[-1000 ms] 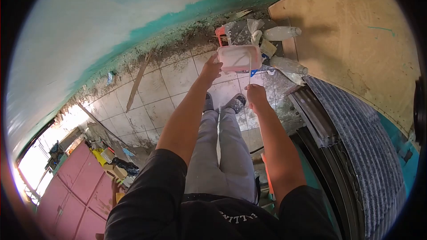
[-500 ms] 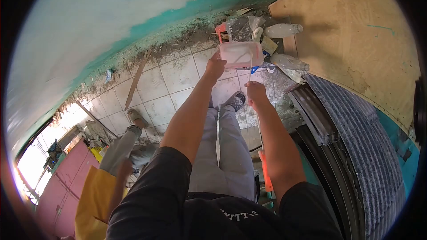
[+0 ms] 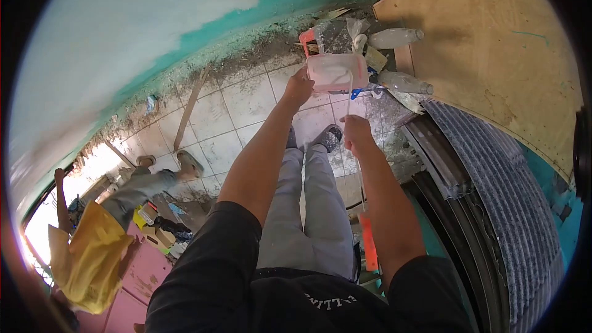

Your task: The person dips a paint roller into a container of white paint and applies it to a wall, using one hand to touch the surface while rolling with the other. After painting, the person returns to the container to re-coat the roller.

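Observation:
My left hand (image 3: 300, 89) is closed on the left edge of a translucent pinkish plastic tub (image 3: 320, 81). Pale, whitish material shows inside it. A long thin pale rod (image 3: 350, 100) reaches over the tub's near right side, where a whitish bent shape lies; I cannot make out the rod's end. My right hand (image 3: 357, 132) is closed round this rod below the tub. Further down, near my right forearm, an orange piece (image 3: 369, 243) lines up with the rod, but whether they are joined cannot be seen.
Two clear plastic bottles (image 3: 396, 38) lie beside the tub, against a plywood sheet (image 3: 493, 55). Corrugated sheets (image 3: 487, 209) stack at the right. A wood strip (image 3: 190, 111) crosses the tiled floor. Another person in yellow (image 3: 92, 259) is at the left, by pink panels (image 3: 145, 271).
The other person has moved left, with an arm now raised at the far left. My hands, the tub and the rod have shifted only slightly.

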A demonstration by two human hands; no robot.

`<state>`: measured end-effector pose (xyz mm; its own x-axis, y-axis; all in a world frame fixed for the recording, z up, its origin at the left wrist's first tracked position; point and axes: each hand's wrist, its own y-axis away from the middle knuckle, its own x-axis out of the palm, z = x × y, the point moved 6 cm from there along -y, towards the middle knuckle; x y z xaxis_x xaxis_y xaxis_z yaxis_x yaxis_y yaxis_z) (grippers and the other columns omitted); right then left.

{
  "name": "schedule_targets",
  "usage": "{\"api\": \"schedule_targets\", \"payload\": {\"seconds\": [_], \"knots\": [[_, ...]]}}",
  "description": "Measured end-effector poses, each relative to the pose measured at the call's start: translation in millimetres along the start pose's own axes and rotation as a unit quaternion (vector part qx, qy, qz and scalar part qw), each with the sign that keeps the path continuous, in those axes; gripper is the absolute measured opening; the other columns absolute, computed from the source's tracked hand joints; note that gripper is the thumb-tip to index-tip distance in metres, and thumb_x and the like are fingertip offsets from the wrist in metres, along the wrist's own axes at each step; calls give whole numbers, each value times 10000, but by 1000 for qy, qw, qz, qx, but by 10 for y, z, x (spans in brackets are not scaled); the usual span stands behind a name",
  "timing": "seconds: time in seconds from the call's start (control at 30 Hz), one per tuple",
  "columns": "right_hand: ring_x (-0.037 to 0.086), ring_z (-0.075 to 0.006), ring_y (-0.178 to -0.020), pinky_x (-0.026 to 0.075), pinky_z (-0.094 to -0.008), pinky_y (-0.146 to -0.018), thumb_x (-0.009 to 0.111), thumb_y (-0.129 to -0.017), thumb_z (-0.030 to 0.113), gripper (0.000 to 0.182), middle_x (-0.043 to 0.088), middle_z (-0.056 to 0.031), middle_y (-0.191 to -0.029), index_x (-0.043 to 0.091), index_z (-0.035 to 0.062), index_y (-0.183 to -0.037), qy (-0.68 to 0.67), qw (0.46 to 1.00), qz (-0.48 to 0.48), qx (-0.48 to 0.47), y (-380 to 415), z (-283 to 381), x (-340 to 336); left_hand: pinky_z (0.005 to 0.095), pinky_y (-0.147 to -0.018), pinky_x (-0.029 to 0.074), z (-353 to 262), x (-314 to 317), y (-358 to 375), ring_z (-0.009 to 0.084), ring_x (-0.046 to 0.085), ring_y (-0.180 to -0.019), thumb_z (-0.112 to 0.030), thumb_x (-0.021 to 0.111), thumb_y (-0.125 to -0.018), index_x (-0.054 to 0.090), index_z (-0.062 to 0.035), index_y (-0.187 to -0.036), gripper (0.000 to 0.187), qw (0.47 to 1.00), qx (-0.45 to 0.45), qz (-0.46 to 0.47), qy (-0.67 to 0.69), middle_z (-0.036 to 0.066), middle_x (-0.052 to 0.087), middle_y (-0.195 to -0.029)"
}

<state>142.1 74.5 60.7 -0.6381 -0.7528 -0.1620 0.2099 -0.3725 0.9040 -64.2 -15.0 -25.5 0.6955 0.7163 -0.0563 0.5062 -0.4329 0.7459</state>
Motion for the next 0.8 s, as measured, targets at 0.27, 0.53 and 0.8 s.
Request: {"api": "schedule_targets", "payload": {"seconds": [0.27, 0.53, 0.8], "knots": [[453, -173, -360, 321, -337, -337, 492, -1030, 191, 283, 571, -57, -638, 718, 20, -1022, -13, 999, -15, 26, -157, 172, 22, 394, -821, 552, 96, 32, 21, 301, 713, -933, -122, 645, -890, 462, -88, -1537, 673, 998, 37, 7, -40, 224, 712, -1109], [452, -176, -365, 328, -348, -347, 500, -1015, 199, 288, 554, -64, -594, 729, 27, -986, 23, 999, -35, 15, 13, -110, -131, 381, -843, 566, 83, 31, 42, 212, 667, -964, -140, 611, -964, 378, -161, -1603, 681, 1000, 0, 26, -18, 105, 683, -1095], [417, -163, -386, 313, -346, -352, 521, -1005, 204, 253, 518, -30, -609, 722, 51, -1007, -28, 999, -29, 33, -107, 161, -12, 390, -860, 559, 156, -5, -48, 235, 672, -988, -138, 606, -971, 369, -159, -1605, 677, 999, 7, 15, -32, 117, 680, -1158]]}}
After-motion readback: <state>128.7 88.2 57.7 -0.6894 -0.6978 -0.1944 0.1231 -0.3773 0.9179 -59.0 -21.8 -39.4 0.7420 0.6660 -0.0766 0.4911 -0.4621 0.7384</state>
